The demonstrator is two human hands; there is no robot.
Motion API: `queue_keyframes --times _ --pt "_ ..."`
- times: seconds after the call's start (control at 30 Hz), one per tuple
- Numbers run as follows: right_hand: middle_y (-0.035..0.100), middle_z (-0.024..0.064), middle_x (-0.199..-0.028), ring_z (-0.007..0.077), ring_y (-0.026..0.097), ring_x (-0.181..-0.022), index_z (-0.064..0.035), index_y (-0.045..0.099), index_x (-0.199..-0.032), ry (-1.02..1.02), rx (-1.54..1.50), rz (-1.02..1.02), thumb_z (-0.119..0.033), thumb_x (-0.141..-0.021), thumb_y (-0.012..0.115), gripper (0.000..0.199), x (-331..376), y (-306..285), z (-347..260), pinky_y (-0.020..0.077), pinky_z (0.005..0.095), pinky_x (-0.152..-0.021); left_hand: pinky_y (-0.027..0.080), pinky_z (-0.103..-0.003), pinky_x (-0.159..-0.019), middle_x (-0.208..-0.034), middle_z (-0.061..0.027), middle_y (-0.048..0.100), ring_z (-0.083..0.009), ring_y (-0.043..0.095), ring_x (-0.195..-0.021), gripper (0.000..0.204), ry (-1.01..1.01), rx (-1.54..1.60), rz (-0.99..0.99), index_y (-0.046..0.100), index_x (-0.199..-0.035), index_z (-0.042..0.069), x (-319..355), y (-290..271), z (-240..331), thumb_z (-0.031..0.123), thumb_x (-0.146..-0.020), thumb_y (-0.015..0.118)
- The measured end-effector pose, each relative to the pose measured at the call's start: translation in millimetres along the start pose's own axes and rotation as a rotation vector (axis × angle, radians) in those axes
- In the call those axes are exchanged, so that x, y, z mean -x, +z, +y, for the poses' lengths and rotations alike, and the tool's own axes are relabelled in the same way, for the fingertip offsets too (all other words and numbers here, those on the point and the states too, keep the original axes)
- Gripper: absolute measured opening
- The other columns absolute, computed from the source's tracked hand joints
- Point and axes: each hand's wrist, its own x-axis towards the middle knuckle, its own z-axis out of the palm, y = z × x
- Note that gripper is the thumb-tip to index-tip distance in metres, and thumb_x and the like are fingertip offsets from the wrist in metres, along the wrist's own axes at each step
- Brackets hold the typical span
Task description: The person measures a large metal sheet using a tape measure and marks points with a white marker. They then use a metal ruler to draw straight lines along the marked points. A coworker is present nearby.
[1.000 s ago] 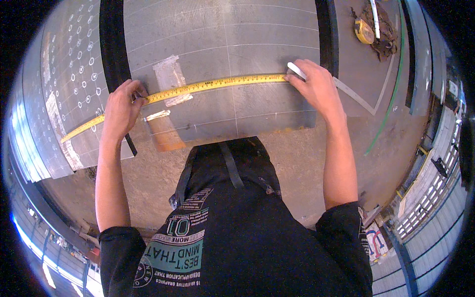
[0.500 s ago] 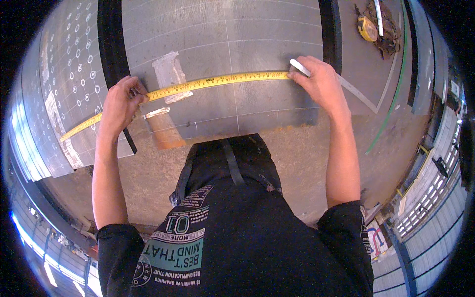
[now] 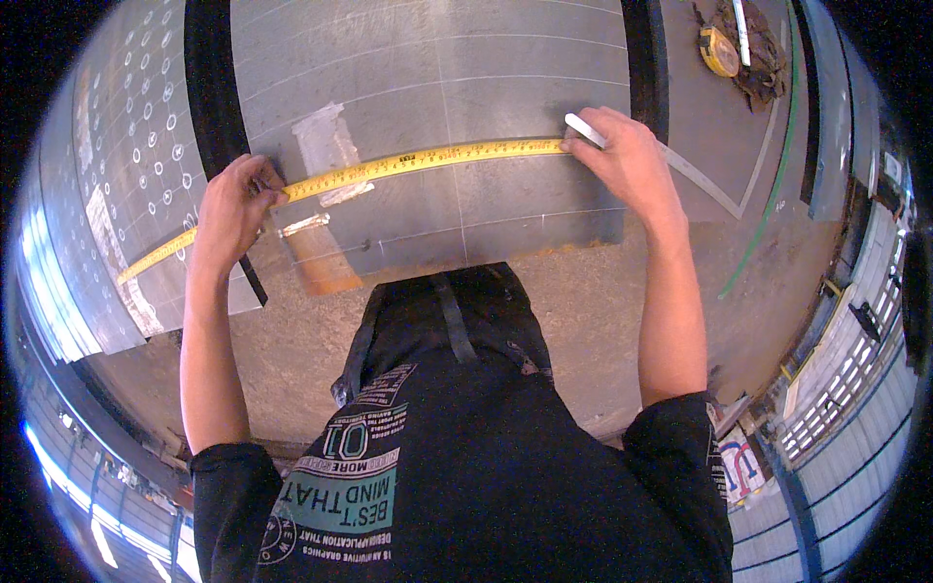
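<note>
A yellow measuring tape [image 3: 418, 158] stretches across a grey metal plate [image 3: 525, 73] scribed with thin white lines. My left hand [image 3: 236, 204] pinches the tape near the plate's left edge, and the tape's loose stretch runs on past my wrist to the far left. At the other end my right hand [image 3: 622, 155] pinches the tape, holding it down on the plate. A white marking stick [image 3: 585, 130], perhaps chalk or a marker, also sticks out between the right thumb and fingers. Bare, worn patches [image 3: 328, 141] show on the plate under the tape's left part.
Left of a dark gap [image 3: 216, 87] lies another plate [image 3: 117, 185] with rows of circled white marks. At the right are a metal square [image 3: 714, 187], a tape measure case [image 3: 719, 52], a dark rag [image 3: 763, 73] and a white stick [image 3: 742, 34]. Brown floor lies below.
Both hands keep their hold on the tape, almost still. The whole scene has shifted very slightly in view.
</note>
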Motion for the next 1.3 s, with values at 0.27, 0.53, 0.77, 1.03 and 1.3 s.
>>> queue_keyframes --times 0.27,0.53,0.77,1.03,1.3 --pt "0.067 0.0209 -0.102 0.04 0.066 -0.095 -0.0017 0.064 -0.11 0.316 -0.295 0.103 -0.03 -0.094 0.066 0.033 30 -8 -29 0.0519 0.0459 -0.08 0.047 -0.041 -0.074 -0.083 -0.0138 0.059 -0.0332 0.06 -0.081 0.014 0.059 -0.036 0.075 0.06 -0.086 0.0 4 8 -6 0.004 -0.076 0.069" --pt "0.066 0.0211 -0.099 0.0383 0.066 -0.092 -0.0016 0.064 -0.106 0.454 -0.508 0.268 -0.014 -0.092 0.066 0.018 59 48 -57 0.0519 0.0465 -0.08 0.047 -0.041 -0.074 -0.085 -0.0147 0.057 -0.0344 0.06 -0.081 0.018 -0.024 -0.01 0.048 0.059 -0.09 -0.001 2 9 2 0.001 -0.075 0.07" --pt "0.069 0.0178 -0.092 0.033 0.069 -0.081 -0.0007 0.064 -0.099 0.473 -0.452 0.317 -0.014 -0.091 0.067 0.016 56 61 -54 0.0536 0.0423 -0.073 0.047 -0.04 -0.073 -0.084 -0.0148 0.057 -0.0332 0.06 -0.079 0.016 -0.025 -0.011 0.027 0.059 -0.087 -0.002 1 4 15 0.0 -0.075 0.069" --pt "0.066 0.0197 -0.092 0.041 0.065 -0.084 -0.0009 0.062 -0.094 0.5 -0.513 0.28 -0.014 -0.089 0.067 0.015 56 59 -55 0.0511 0.048 -0.073 0.047 -0.039 -0.071 -0.084 -0.0137 0.057 -0.0306 0.062 -0.078 0.015 -0.054 -0.018 -0.03 0.059 -0.087 -0.002 -1 3 7 -0.003 -0.075 0.068" --pt "0.066 0.0198 -0.091 0.0414 0.066 -0.083 -0.0011 0.062 -0.093 0.476 -0.462 0.303 -0.013 -0.088 0.067 0.014 55 59 -59 0.0522 0.0506 -0.073 0.048 -0.039 -0.072 -0.084 -0.0138 0.058 -0.0315 0.062 -0.078 0.015 -0.021 -0.034 -0.01 0.059 -0.087 -0.002 0 2 10 -0.003 -0.075 0.067"
